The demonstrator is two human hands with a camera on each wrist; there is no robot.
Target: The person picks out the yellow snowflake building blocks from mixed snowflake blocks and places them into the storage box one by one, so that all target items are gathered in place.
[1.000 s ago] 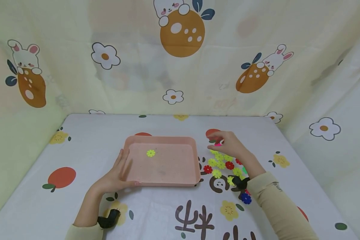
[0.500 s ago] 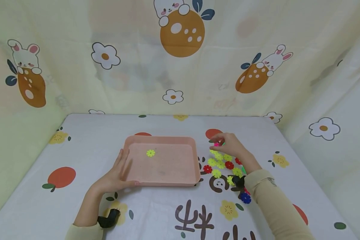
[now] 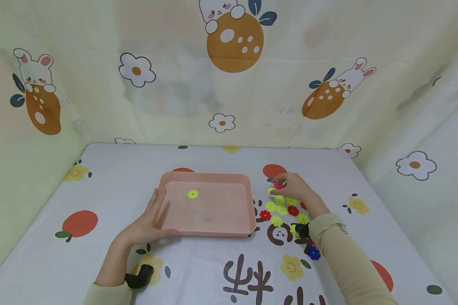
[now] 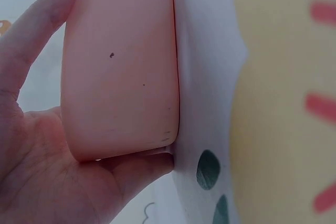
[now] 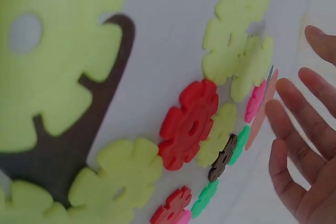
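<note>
While the left hand (image 3: 146,226) held the near left corner of the pink tray (image 3: 229,228), fingers straight along its wall and thumb under the front edge, one yellow-green flower disc (image 3: 192,194) lay inside. Right of the tray, yellow-green, red and blue flower discs (image 3: 281,209) lay scattered on the table (image 3: 110,186). Over their far end the right hand (image 3: 291,186) hovered, fingers loosely spread, at a pink disc (image 3: 279,185).

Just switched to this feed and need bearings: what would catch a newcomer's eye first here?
The pink tray at the table's centre, holding one yellow-green flower disc, with the left hand resting on its near-left corner. Just right of the tray lies a bright scatter of flower discs, mostly yellow-green with some red, and the right hand reaches down at the scatter's far end by a pink disc.
</note>
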